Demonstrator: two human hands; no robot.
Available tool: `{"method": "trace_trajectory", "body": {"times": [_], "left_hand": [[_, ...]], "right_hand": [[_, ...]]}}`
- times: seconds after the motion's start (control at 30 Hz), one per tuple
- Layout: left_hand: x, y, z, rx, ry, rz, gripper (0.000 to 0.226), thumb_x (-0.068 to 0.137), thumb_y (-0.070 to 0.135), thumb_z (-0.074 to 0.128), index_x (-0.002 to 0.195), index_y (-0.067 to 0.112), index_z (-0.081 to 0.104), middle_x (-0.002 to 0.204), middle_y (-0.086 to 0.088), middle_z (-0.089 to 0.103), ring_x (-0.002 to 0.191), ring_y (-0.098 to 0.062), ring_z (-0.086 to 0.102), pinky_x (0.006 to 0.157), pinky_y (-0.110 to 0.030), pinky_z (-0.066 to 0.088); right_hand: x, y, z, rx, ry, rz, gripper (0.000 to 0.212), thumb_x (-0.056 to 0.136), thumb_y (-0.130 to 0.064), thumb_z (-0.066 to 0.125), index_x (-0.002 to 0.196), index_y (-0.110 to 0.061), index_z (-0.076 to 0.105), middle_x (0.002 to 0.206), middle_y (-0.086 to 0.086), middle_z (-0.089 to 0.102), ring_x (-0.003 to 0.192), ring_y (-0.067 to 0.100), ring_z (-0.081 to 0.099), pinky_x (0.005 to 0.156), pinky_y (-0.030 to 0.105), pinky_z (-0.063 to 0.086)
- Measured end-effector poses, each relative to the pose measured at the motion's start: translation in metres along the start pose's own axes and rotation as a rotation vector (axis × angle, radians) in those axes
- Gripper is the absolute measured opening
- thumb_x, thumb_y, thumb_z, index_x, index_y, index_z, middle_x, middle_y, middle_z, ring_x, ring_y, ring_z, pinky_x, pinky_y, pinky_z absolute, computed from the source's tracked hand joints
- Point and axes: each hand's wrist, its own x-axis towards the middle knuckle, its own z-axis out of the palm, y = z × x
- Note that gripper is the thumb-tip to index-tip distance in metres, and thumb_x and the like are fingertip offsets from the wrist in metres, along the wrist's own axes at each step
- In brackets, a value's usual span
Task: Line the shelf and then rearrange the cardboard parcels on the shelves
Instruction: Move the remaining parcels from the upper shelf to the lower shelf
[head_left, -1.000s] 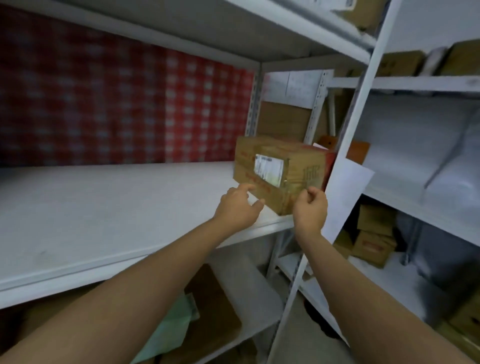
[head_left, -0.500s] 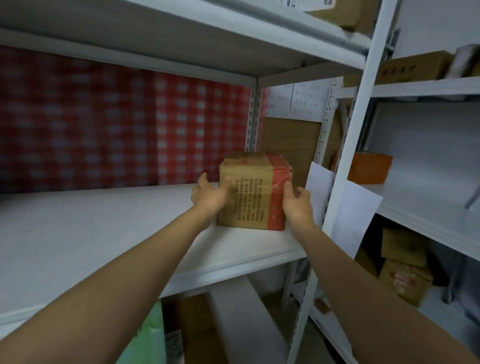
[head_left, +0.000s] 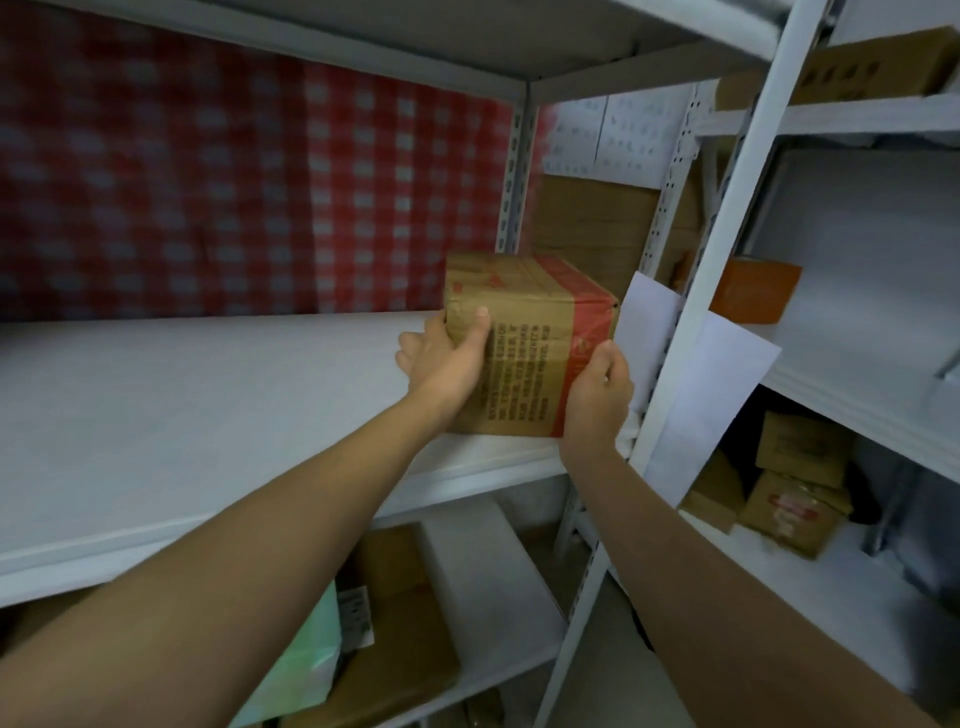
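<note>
White shelf (head_left: 208, 415): parcel (head_left: 530, 358) between the fingers (head_left: 477, 335)

Print on the parcel (head_left: 524, 332) front: blurred, unreadable. Left hand (head_left: 441, 358): fingertips hidden behind the parcel's left side, thumb showing. Right hand (head_left: 597, 395) covers the parcel's lower right corner. Red checked sheet (head_left: 208, 182) at the back is smeared. Writing on the white papers (head_left: 618, 130) is too small to read. Upper-right box (head_left: 857, 67) is cut by the frame edge.

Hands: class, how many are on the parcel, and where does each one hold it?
2. The left hand holds the parcel by its left edge, thumb on the front; the right hand grips its lower right corner. No other hand shows.
</note>
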Motion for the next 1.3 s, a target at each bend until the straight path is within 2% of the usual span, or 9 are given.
{"method": "trace_trajectory", "body": {"times": [0.1, 0.2, 0.3, 0.4, 0.53, 0.6, 0.73, 0.93, 1.3], "left_hand": [[-0.025, -0.005, -0.012, -0.021, 0.017, 0.049, 0.066, 0.092, 0.065, 0.041, 0.144, 0.024, 0.041, 0.140, -0.009, 0.032, 0.139, -0.026, 0.022, 0.117, -0.045, 0.025], [-0.055, -0.012, -0.026, -0.064, 0.011, 0.113, 0.067, 0.092, 0.064, 0.042, 0.144, 0.022, 0.040, 0.144, -0.006, 0.033, 0.139, -0.024, 0.025, 0.117, -0.046, 0.027], [-0.097, -0.021, -0.048, -0.161, -0.108, 0.157, 0.061, 0.088, 0.067, 0.044, 0.131, 0.025, 0.040, 0.134, 0.000, 0.051, 0.124, -0.019, 0.050, 0.107, -0.047, 0.042], [-0.147, -0.040, -0.082, -0.179, -0.187, 0.167, 0.061, 0.085, 0.069, 0.046, 0.124, 0.022, 0.038, 0.127, -0.002, 0.054, 0.114, -0.018, 0.056, 0.097, -0.045, 0.050], [-0.195, -0.066, -0.121, -0.184, -0.171, 0.148, 0.070, 0.089, 0.058, 0.054, 0.140, 0.016, 0.031, 0.141, -0.004, 0.038, 0.128, -0.019, 0.044, 0.107, -0.043, 0.043], [-0.212, -0.079, -0.132, -0.124, -0.173, 0.096, 0.081, 0.086, 0.059, 0.059, 0.147, 0.017, 0.027, 0.144, -0.006, 0.031, 0.133, -0.022, 0.039, 0.110, -0.046, 0.040], [-0.237, -0.107, -0.149, 0.075, -0.240, 0.071, 0.076, 0.086, 0.056, 0.062, 0.147, 0.020, 0.035, 0.136, -0.008, 0.031, 0.125, -0.027, 0.043, 0.110, -0.044, 0.040], [-0.272, -0.141, -0.167, 0.187, -0.367, 0.102, 0.046, 0.080, 0.035, 0.072, 0.121, 0.014, 0.066, 0.113, 0.001, 0.060, 0.104, -0.020, 0.060, 0.088, -0.037, 0.055], [-0.282, -0.217, -0.130, 0.502, -0.557, -0.021, 0.032, 0.077, 0.027, 0.064, 0.107, 0.021, 0.073, 0.105, -0.002, 0.073, 0.092, -0.022, 0.067, 0.080, -0.038, 0.060]], "right_hand": [[-0.023, -0.001, -0.015, 0.045, 0.017, 0.034, 0.069, 0.078, -0.074, 0.017, 0.116, -0.033, 0.058, 0.122, -0.003, 0.060, 0.116, 0.023, 0.054, 0.102, 0.054, 0.041], [-0.056, -0.007, -0.037, 0.149, 0.047, 0.017, 0.036, 0.096, -0.056, 0.027, 0.103, -0.035, 0.055, 0.110, -0.005, 0.061, 0.105, 0.017, 0.058, 0.095, 0.040, 0.048], [-0.101, -0.002, -0.059, 0.216, 0.115, 0.053, 0.039, 0.101, -0.046, 0.032, 0.126, -0.025, 0.053, 0.114, -0.004, 0.057, 0.102, 0.016, 0.055, 0.087, 0.032, 0.047], [-0.153, 0.008, -0.077, 0.321, 0.150, 0.165, 0.046, 0.097, -0.051, 0.034, 0.129, -0.024, 0.053, 0.118, 0.000, 0.062, 0.099, 0.016, 0.060, 0.090, 0.040, 0.052], [-0.218, 0.024, -0.104, 0.509, 0.040, 0.425, 0.039, 0.099, -0.056, 0.029, 0.107, -0.033, 0.060, 0.127, 0.006, 0.061, 0.108, 0.026, 0.060, 0.101, 0.052, 0.045], [-0.245, 0.032, -0.118, 0.615, -0.070, 0.526, 0.060, 0.096, -0.066, 0.021, 0.125, -0.027, 0.056, 0.134, 0.008, 0.053, 0.125, 0.039, 0.050, 0.106, 0.063, 0.035], [-0.282, 0.049, -0.134, 0.647, -0.148, 0.590, 0.065, 0.093, -0.068, 0.032, 0.131, -0.020, 0.055, 0.131, 0.005, 0.052, 0.107, 0.036, 0.056, 0.097, 0.066, 0.043], [-0.316, 0.100, -0.150, 0.604, 0.052, 0.654, 0.052, 0.096, -0.055, 0.026, 0.126, -0.026, 0.058, 0.128, 0.008, 0.059, 0.112, 0.034, 0.057, 0.089, 0.057, 0.052], [-0.347, 0.192, -0.168, 0.573, 0.306, 0.863, 0.052, 0.099, -0.037, 0.019, 0.135, -0.020, 0.053, 0.130, 0.010, 0.057, 0.119, 0.035, 0.051, 0.104, 0.058, 0.042]]}}
